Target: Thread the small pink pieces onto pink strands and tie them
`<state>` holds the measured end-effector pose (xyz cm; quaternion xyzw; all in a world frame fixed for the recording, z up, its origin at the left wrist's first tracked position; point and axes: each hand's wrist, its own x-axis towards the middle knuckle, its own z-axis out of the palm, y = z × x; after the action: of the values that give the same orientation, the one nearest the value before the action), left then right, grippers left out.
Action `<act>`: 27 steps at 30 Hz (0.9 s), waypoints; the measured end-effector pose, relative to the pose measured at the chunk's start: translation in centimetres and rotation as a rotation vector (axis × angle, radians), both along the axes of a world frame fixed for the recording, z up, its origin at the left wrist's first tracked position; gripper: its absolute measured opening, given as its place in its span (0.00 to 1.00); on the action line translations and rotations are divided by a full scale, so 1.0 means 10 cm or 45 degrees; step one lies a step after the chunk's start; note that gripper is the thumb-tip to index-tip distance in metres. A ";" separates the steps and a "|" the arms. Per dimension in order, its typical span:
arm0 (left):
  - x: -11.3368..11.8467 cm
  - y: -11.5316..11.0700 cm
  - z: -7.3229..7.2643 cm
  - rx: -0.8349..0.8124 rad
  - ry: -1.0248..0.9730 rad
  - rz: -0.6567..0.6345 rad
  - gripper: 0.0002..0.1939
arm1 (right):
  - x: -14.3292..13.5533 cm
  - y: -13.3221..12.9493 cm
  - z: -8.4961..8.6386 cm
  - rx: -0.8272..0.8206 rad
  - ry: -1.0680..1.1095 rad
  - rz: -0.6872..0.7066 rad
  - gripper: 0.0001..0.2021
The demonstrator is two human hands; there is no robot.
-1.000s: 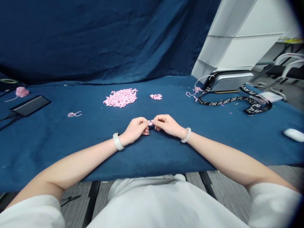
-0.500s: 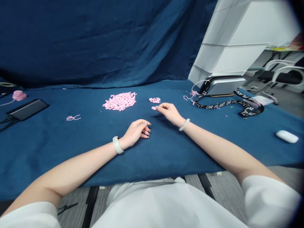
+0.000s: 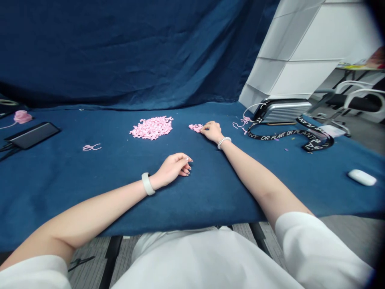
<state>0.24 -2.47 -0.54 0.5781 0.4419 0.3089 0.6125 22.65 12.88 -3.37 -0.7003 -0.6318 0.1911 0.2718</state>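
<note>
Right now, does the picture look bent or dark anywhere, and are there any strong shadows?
Head view: wide lens bows the table edge and leans the white cabinet; right corners fade to black. Light is soft and even, with only faint shadows under the left hand and right hand. No glare; the small pink pile is too fine to resolve.

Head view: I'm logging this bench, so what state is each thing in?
Right hand: stretched out, fingers at the small pink pile.
Left hand: resting on the cloth, loosely curled, nothing seen in it.
Big pink pile: heaped, untouched.
Phone: flat, screen dark.
Lanyard: loose, coiled by the silver case.
Mouse: lying untouched.
</note>
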 end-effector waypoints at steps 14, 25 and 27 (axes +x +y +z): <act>-0.39 0.00 0.80 0.611 0.186 0.018 0.13 | 0.01 -0.04 -0.02 0.148 0.089 -0.045 0.34; -1.77 0.43 1.66 1.380 1.380 0.744 0.25 | -0.02 -0.03 -0.08 0.197 -0.082 0.097 0.29; -2.08 0.69 1.50 0.885 1.555 0.637 0.15 | -0.03 -0.04 -0.08 0.192 -0.095 0.106 0.29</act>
<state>-20.54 4.45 14.42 0.6894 0.6988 0.1847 -0.0489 22.40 12.49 -4.17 -0.6577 -0.6826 0.1278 0.2918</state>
